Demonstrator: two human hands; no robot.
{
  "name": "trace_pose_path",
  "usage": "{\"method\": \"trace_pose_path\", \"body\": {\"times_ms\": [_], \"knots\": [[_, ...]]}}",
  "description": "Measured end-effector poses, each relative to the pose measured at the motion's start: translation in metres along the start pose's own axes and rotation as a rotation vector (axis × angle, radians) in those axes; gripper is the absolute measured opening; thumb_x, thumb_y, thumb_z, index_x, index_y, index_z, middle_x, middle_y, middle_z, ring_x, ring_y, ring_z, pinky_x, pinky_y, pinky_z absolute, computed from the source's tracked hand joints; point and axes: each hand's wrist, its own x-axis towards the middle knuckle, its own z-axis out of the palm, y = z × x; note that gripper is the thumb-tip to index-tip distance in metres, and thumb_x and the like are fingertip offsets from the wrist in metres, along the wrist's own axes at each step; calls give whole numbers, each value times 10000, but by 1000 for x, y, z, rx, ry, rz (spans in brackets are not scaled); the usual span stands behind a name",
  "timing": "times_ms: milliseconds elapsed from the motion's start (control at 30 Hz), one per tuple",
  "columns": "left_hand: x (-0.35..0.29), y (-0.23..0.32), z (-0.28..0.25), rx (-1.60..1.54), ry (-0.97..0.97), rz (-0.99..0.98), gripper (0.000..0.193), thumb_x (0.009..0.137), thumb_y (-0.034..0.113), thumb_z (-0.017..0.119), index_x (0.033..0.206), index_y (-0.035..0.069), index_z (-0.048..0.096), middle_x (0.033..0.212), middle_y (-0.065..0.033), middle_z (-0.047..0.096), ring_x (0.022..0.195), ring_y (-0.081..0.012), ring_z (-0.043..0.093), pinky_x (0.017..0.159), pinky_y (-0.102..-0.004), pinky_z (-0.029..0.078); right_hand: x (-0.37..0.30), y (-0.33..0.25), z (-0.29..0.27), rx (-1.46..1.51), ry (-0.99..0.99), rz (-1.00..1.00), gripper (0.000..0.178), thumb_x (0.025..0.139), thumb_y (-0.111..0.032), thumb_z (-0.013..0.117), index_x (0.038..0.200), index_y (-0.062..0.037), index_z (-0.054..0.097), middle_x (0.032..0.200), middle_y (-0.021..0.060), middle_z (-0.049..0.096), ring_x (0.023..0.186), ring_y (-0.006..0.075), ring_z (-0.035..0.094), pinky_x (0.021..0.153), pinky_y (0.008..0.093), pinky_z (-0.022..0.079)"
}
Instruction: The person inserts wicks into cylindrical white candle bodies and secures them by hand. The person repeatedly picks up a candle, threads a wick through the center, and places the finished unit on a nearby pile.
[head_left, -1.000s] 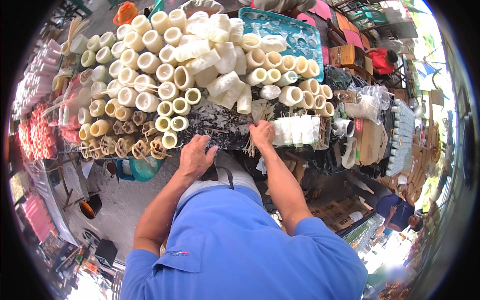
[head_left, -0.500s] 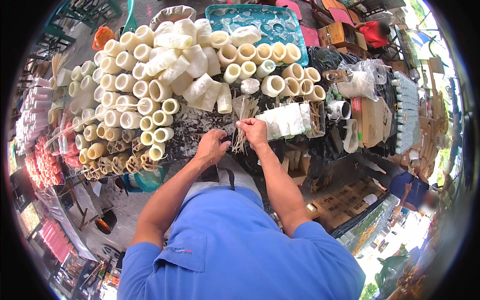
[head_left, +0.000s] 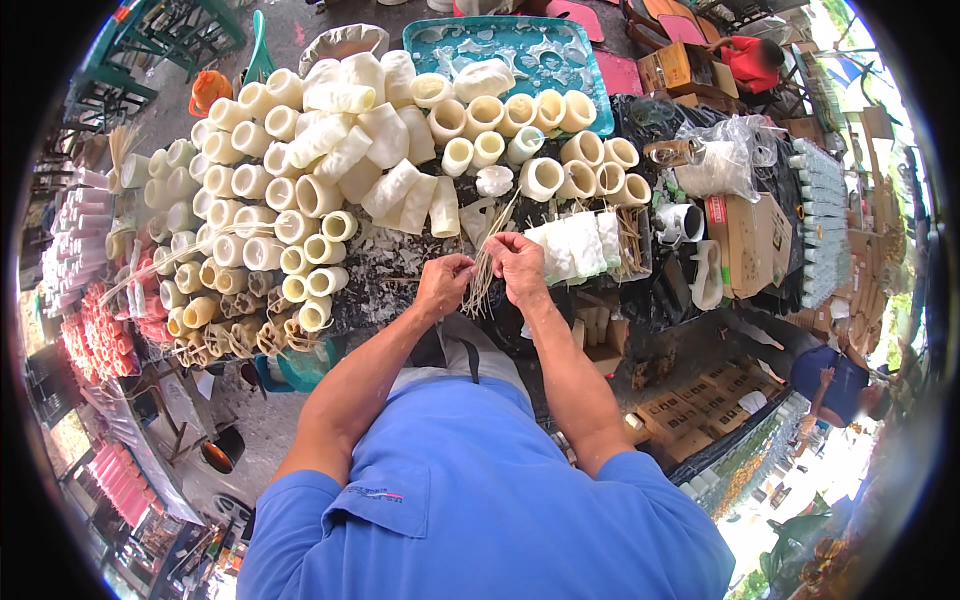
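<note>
My left hand (head_left: 443, 283) and my right hand (head_left: 520, 265) are raised together in front of my chest over a dark, wax-spattered table (head_left: 390, 270). Both pinch a bundle of thin pale sticks (head_left: 487, 262) that fans upward between them. Just right of my right hand stand several white block candles (head_left: 575, 245). Beyond the hands lie many hollow cream cylinders (head_left: 300, 170), some upright, some on their sides.
A teal tray (head_left: 520, 45) with cream cylinders stands at the back. Red and pink candles (head_left: 95, 340) line the left side. Cardboard boxes (head_left: 745, 240), a plastic bag (head_left: 715, 155) and white cups are on the right. Another person in blue (head_left: 830, 375) is lower right.
My hands lifted off the table surface and came together. They now hold the bundle of thin sticks between them.
</note>
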Motion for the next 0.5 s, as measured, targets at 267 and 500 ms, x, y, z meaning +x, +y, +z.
{"method": "trace_pose_path", "body": {"times_ms": [267,500], "knots": [[4,-12,4,453,-41,31,313,885,167,756,1155,9,750,1001,-185,742,976,-359,710,917,-489,562,-4,-87,-2,78,66,-432,98,1000,-69,791,1048,-20,721,859,9,706,699,76,597,633,229,479],[-24,58,-4,123,181,451,482,976,217,745,1397,27,606,1284,-206,647,1203,-352,623,1026,-464,496,-22,-92,-8,239,-64,-146,107,1036,-130,754,1070,-43,702,950,51,732,757,112,631,695,270,519]]}}
